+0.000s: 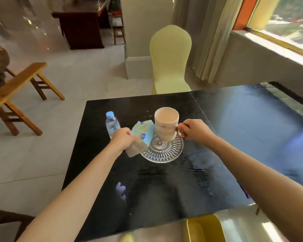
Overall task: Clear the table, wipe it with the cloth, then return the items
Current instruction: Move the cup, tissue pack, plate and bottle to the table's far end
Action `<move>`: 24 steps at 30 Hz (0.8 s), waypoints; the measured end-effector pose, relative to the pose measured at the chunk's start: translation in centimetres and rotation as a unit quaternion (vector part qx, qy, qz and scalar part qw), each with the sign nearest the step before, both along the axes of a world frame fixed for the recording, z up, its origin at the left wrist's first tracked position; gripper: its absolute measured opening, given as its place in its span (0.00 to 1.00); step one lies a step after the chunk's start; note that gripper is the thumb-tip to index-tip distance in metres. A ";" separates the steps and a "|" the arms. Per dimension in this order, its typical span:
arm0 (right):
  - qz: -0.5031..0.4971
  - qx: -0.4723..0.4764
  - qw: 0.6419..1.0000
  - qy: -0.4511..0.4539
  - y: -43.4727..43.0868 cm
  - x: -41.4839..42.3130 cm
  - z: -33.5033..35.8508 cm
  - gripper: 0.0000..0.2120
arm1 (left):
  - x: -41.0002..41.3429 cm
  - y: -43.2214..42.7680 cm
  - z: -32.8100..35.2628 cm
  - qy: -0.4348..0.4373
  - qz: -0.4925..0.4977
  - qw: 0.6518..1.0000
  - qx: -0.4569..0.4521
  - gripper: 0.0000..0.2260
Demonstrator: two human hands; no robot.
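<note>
The fingers (126, 132) of the left hand (122, 139) were curled round one end of a soft tissue pack (142, 135). The pack was up off the table (234, 137) and tipped. Its long side ran from the hand up and away, toward the mug (165, 123). Its low end hung over the left rim of the glass plate (162, 151).

The fingers (184, 127) of the right hand (193, 130) pinched the brown handle (179, 132) of the mug. The handle stuck out to the right, straight at that hand, so the mug sat just left of those fingers. The mug was upright. Its bottom was by the far edge of the plate. I could not tell if it touched the plate or hung a little above it.

The pack and the mug were very close, side by side, between the two hands. I think that was what mattered most. Each hand had its own thing on its own side, so moving the hands apart would keep the two from bumping.

A water bottle (112, 123) stood upright on the table just past the left hand. It was nearer to that hand, but that hand was full. The plate lay flat on the dark, shiny table. I saw no cloth.
</note>
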State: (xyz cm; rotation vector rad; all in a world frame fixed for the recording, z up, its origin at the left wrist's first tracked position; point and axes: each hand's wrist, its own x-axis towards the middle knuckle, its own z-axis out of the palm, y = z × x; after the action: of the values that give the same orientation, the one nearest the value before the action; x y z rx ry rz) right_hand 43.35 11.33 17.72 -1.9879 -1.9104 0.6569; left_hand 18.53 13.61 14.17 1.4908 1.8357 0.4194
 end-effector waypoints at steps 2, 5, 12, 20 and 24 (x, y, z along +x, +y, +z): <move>-0.015 0.013 1.000 -0.002 -0.3 2.3 1.5 0.19 | 2.7 0.0 1.1 -0.006 -0.006 1.000 0.028 0.12; -0.045 0.026 0.999 0.005 -0.7 5.7 3.2 0.19 | 6.5 0.3 2.6 -0.002 -0.019 0.997 0.070 0.12; -0.111 0.053 0.992 0.024 -0.5 13.3 5.0 0.20 | 14.2 2.9 4.8 -0.007 -0.058 0.994 0.097 0.10; -0.210 0.057 0.975 0.034 2.4 22.4 4.8 0.19 | 23.8 10.1 3.6 -0.074 -0.115 0.989 0.052 0.10; -0.268 0.036 0.961 0.052 4.4 26.6 2.2 0.20 | 27.2 14.0 1.4 -0.113 -0.123 0.986 0.002 0.10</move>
State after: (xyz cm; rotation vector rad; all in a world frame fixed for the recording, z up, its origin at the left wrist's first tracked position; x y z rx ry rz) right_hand 69.91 15.75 19.94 -2.2308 -1.2273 0.5165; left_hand 45.71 27.61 15.60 1.5806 1.4558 0.4513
